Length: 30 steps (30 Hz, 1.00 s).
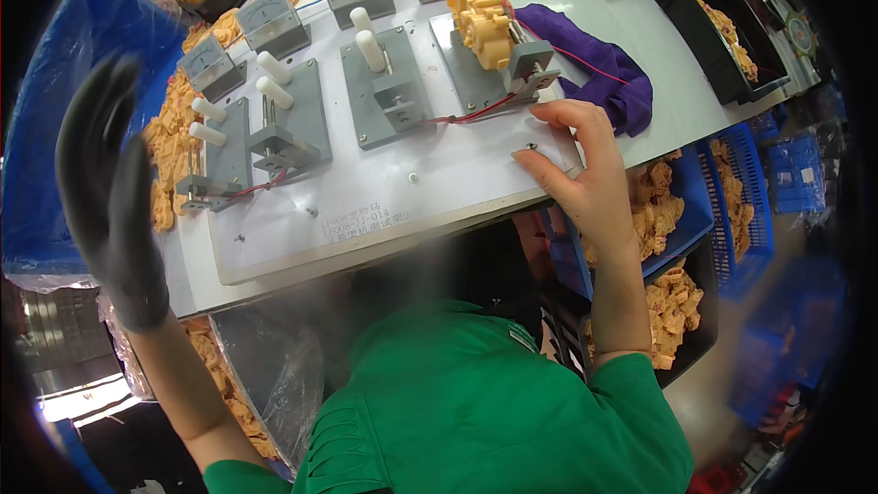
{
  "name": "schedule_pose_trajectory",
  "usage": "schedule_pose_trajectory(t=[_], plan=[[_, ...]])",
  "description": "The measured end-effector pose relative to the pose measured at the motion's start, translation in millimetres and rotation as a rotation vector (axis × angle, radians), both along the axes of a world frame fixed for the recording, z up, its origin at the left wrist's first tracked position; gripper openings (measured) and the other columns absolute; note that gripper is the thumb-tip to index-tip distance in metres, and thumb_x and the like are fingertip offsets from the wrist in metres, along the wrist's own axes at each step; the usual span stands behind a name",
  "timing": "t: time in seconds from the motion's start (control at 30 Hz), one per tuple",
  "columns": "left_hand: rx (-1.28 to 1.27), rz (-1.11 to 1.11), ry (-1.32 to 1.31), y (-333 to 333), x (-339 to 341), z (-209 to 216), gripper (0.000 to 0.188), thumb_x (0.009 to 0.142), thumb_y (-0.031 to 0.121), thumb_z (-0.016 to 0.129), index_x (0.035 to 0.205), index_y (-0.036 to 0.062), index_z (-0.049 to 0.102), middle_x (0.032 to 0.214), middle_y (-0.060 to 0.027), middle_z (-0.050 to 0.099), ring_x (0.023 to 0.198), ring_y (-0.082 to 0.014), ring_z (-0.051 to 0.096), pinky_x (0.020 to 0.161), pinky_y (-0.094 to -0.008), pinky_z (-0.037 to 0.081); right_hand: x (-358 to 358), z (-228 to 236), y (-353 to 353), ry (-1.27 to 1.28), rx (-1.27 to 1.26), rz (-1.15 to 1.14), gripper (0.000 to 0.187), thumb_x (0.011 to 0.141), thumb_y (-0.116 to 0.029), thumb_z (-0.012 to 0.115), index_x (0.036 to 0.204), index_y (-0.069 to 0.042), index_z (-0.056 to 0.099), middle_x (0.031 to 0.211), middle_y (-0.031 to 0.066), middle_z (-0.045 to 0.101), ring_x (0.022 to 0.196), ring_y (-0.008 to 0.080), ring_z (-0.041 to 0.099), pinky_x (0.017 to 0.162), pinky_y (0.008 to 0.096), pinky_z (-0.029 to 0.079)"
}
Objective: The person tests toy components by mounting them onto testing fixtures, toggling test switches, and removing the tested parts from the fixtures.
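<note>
Yellow plastic gear housing sits clamped in the rightmost grey fixture on a white test board, toward the far right of the row, with red wires running from the fixture's base across the board. The right hand, bare, rests on the board's near right corner just in front of that fixture; its fingers are spread and lightly curled, the fingertips pressing the white surface, and it grips nothing. The left hand wears a dark glove and is raised off the bench at the left, palm open and fingers extended, empty, in front of a blue crate. Three more grey fixtures with white lever handles stand to the left along the board, and square analogue meters line up behind them. A purple cloth lies just right of the loaded fixture. Loose yellow parts are heaped at the board's left edge, and more fill the blue bin and what looks like a black tray on the right, though blur at the rim makes those hard to read.
</note>
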<state>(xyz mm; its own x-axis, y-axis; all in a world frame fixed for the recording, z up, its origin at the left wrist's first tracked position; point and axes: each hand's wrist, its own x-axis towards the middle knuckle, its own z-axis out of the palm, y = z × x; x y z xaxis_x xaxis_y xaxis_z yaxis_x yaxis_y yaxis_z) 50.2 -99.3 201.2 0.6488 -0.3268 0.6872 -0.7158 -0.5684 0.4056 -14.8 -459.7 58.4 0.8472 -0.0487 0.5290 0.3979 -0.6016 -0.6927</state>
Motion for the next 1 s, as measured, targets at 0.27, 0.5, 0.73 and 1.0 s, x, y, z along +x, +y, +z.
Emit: schedule_pose_trajectory(t=[0.27, 0.5, 0.73, 1.0], plan=[[0.634, -0.393, -0.076, -138.0, 75.1, 1.8, 0.072, 0.075, 0.011, 0.077, 0.142, 0.0127, 0.053, 0.139, -0.0135, 0.056, 0.133, -0.0318, 0.049, 0.112, -0.0408, 0.041, 1.5, 8.5, -5.1, -0.055, -0.166, 0.038, 0.039, 0.078, -0.015, 0.081, 0.112, -0.006, 0.063, 0.107, 0.0101, 0.063, 0.101, 0.0283, 0.057, 0.088, 0.0396, 0.045], [0.906, -0.473, -0.020, -189.5, 116.3, -16.4, 0.052, 0.075, 0.025, 0.078, 0.124, 0.0156, 0.064, 0.118, -0.0110, 0.065, 0.122, -0.0281, 0.056, 0.102, -0.0409, 0.050, 4.0, 22.4, 5.2, -0.045, 0.209, -0.052, 0.051, 0.080, -0.015, 0.081, 0.125, -0.007, 0.057, 0.115, 0.0068, 0.061, 0.102, 0.0206, 0.057, 0.088, 0.0351, 0.045], [1.011, -0.463, -0.042, -203.7, 108.0, -17.7, 0.037, 0.068, 0.012, 0.080, 0.101, 0.0106, 0.064, 0.100, -0.0091, 0.061, 0.104, -0.0309, 0.058, 0.088, -0.0417, 0.050, 16.5, 19.7, 29.4, -0.106, 0.276, -0.002, 0.047, 0.083, -0.014, 0.079, 0.126, -0.012, 0.060, 0.113, 0.0009, 0.060, 0.099, 0.0157, 0.054, 0.086, 0.0311, 0.041], [1.068, -0.456, -0.220, -214.3, 103.9, -17.7, 0.025, 0.072, 0.018, 0.078, 0.092, 0.0068, 0.068, 0.093, -0.0115, 0.064, 0.091, -0.0344, 0.064, 0.080, -0.0447, 0.052, 20.9, 8.2, 34.8, -0.179, 0.321, -0.134, 0.028, 0.083, -0.009, 0.079, 0.105, -0.007, 0.064, 0.096, 0.0042, 0.059, 0.081, 0.0173, 0.050, 0.075, 0.0309, 0.045]])
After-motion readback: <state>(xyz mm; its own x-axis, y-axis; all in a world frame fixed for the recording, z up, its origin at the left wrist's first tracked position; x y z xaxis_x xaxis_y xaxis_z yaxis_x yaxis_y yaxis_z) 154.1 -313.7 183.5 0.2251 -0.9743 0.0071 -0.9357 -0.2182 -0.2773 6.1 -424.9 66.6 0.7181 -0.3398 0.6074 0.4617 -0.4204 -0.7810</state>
